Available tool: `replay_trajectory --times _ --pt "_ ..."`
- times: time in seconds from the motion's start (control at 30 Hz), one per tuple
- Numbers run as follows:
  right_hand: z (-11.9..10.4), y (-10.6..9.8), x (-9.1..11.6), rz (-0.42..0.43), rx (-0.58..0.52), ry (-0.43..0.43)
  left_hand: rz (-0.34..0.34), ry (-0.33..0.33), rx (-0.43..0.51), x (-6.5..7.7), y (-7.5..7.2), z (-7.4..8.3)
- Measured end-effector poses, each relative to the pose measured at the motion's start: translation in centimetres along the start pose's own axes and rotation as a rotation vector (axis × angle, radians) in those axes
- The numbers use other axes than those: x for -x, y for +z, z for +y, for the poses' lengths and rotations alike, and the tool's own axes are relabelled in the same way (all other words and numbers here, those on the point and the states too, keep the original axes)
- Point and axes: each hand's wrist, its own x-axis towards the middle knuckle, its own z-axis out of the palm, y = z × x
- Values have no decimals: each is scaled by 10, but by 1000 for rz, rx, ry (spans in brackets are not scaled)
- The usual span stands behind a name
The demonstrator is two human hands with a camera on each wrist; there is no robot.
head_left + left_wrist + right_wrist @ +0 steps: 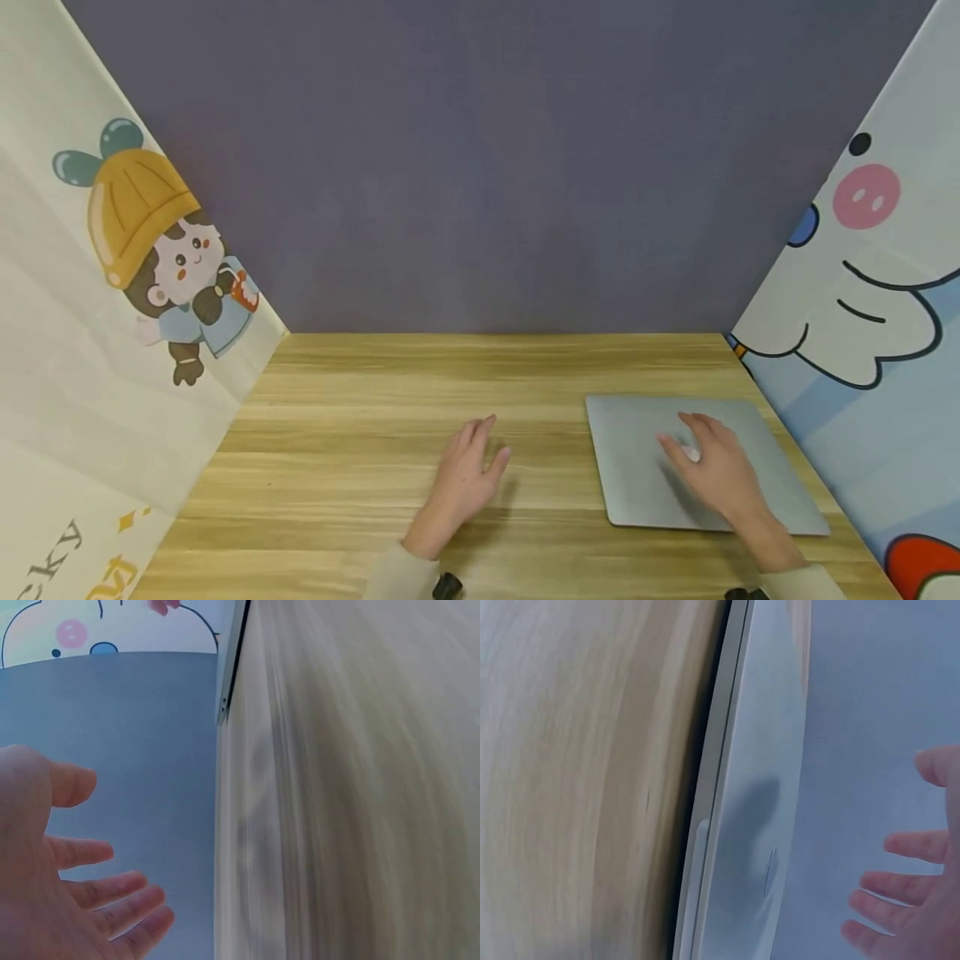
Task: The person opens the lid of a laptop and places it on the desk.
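At the right of the head view, a closed grey laptop (637,458) lies flat on the wood-grained tabletop (337,433). The right hand (716,468) hovers in front of its lid and hides part of it. A small pale mark (692,453) peeks out beside the thumb, too covered to make out. In the right wrist view the laptop runs out of frame at top and bottom, with a soft-edged shadow on its lid. There the right edge cuts off the hand; its fingers are parted, clear of the lid and holding nothing.

Just below the centre of the head view, the left hand (459,485) hangs above the wood, fingers loosely extended, thumb apart, likewise holding nothing. Its own wrist view crops the palm at left and shows only a laptop edge at upper centre.

Pale sleeves (401,573) and black wrist pieces (447,586) are cut off along the bottom. A dark grey panel (480,167) fills the top. A yellow-hatted cartoon figure (183,267) stands at left, above cropped lettering (56,554); a white, pink-nosed cartoon animal (892,250) is cut off at right.
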Motion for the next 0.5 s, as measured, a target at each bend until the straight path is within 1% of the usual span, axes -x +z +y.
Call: replay_trajectory --times 0.17,0.3,0.5 --pt "8 -3 0 7 -6 34 -1 7 17 -5 6 9" --pt "14 -6 0 -6 -1 57 -5 7 24 -11 9 17" --pt "24 -8 0 4 16 64 -51 -15 51 -18 16 27"
